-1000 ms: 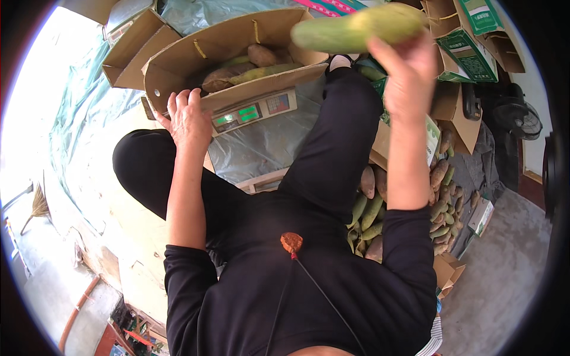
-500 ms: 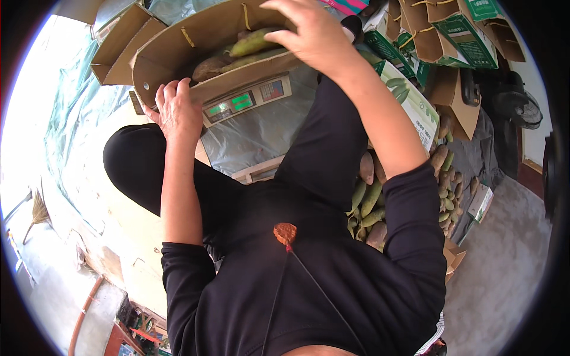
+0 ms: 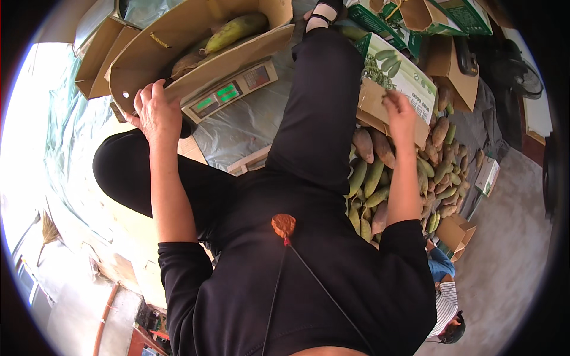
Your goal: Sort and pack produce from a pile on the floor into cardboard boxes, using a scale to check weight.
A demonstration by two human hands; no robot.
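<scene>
My left hand (image 3: 157, 115) grips the near left edge of a long open cardboard box (image 3: 205, 74), fingers over the rim. Inside lies a long green vegetable (image 3: 237, 32) with brownish ones beside it; their exact kind I cannot tell. The box sits on a scale with a lit green display (image 3: 227, 92). My right hand (image 3: 401, 115), slightly blurred, is over a white and green printed carton (image 3: 409, 80) with a brown flap (image 3: 373, 102). Its fingers are loosely bent and apart, with nothing seen in them.
A heap of green and brown long vegetables (image 3: 371, 178) lies beside my right leg. More open cartons (image 3: 457, 18) stand at the far right, near a black fan (image 3: 522, 77). Another person (image 3: 446, 296) is at the lower right. A broom (image 3: 48, 231) is at the left.
My right hand has left the long box and moved right and nearer, over the printed carton. The box appears further left in view, with my left hand still on its edge.
</scene>
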